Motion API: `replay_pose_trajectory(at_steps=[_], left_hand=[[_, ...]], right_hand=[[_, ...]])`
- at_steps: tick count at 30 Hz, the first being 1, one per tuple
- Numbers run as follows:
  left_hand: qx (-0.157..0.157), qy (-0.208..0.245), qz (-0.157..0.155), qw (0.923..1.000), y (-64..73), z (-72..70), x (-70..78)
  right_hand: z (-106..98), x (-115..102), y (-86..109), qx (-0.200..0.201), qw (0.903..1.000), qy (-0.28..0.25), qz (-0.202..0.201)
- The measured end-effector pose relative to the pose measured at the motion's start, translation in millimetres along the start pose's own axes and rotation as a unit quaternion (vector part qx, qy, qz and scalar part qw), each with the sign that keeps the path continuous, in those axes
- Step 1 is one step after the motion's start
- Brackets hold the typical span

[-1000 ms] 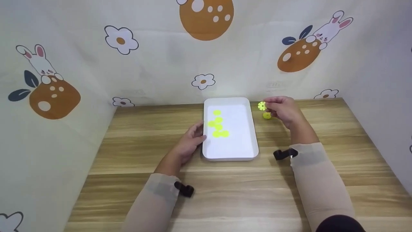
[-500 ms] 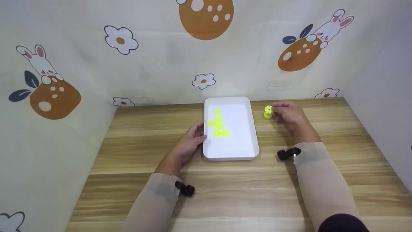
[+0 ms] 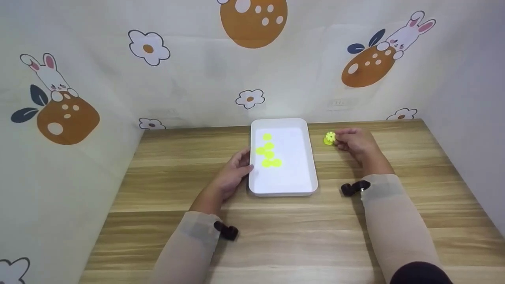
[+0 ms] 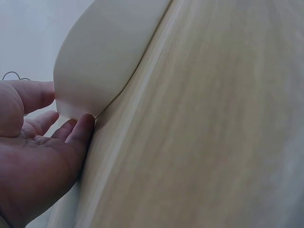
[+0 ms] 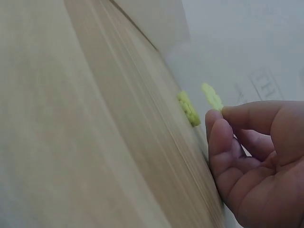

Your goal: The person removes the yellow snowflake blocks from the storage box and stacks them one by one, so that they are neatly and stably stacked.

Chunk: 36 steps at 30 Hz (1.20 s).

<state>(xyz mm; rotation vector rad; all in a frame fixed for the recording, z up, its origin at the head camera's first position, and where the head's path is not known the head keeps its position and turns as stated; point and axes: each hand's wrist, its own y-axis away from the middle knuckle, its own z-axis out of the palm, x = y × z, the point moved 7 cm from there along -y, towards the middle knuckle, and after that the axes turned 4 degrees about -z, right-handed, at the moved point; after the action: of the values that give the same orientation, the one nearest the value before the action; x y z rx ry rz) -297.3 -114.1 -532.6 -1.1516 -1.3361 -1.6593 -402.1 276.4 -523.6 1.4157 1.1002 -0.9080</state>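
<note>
desk (image 3: 284, 236), wood-grained, carries one white tray (image 3: 302, 185), set lengthwise at about the middle of the far edge. six yellow discs (image 3: 269, 155) lie inside the tray, all toward its left long wall: one alone nearest the far end, three grouped below it, and two side by side further down, past the tray's middle. left hand (image 3: 232, 175) is at the tray's left long wall, fingers bent, thumb at the rim and fingertips low on the outer side, holding the wall between them. right hand (image 3: 357, 145) is beyond the tray's right long wall, near the desk's far edge; thumb and fingertips pinch one notched yellow disc (image 5: 212, 97) by its margin. that disc is tilted on edge, just above a yellow piece (image 5: 189, 109) resting on the desk; the right wrist view shows a gap between the two. whether the resting piece is a single disc or several stacked cannot be told. both forearms wear pale sleeves (image 3: 394, 225), each with a black fitting (image 3: 227, 231) near the cuff. printed cloth (image 3: 197, 86) stands behind the far edge, bearing rabbits, flowers and orange fruit shapes.
</note>
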Motion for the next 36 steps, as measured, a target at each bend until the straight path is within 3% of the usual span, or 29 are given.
replay_pose_trajectory(at_steps=[8, 28, 36], left_hand=[[-0.010, 0.005, 0.009, 0.9999, -0.1, 0.8, 0.8], [0.005, -0.002, -0.005, 1.0000, 0.6, 1.5, 1.2], [-0.017, 0.008, 0.026, 0.9995, 1.5, 2.3, 2.5]], right_hand=[[0.4, 3.1, -0.3, -0.002, 0.9999, 0.005, 0.013], [-1.7, 2.9, 1.0, 0.011, 0.9979, 0.060, 0.025], [0.6, 1.1, 3.0, 0.009, 0.9992, 0.030, 0.026]])
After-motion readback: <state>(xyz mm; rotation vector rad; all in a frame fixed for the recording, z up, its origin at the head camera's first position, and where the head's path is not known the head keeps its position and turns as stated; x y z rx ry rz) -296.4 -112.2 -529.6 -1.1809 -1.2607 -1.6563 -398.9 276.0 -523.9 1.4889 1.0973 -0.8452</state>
